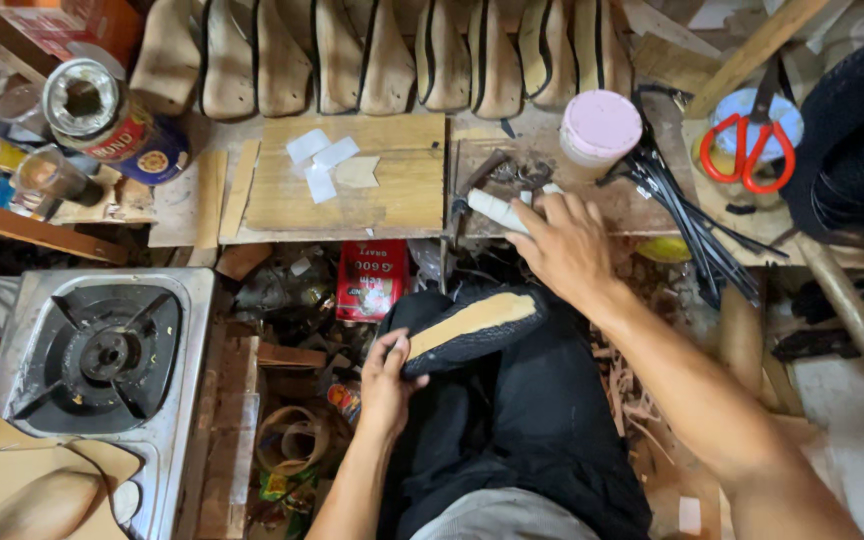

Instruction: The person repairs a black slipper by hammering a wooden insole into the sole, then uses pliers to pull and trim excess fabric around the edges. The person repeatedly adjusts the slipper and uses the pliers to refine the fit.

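Observation:
My left hand (388,378) grips a black shoe upper on a last with a tan sole face (470,322), resting on my black-trousered lap. My right hand (562,243) reaches forward to the wooden bench edge and closes around the white handle of a tool (497,208), whose metal head lies among dark metal tools (512,175).
A row of wooden shoe lasts (382,50) lines the back. A pink-lidded tub (600,125), red-handled scissors (747,150), black straps (687,215), a glue tin (102,115) and a wooden board (352,190) sit on the bench. A gas burner (102,355) stands at left.

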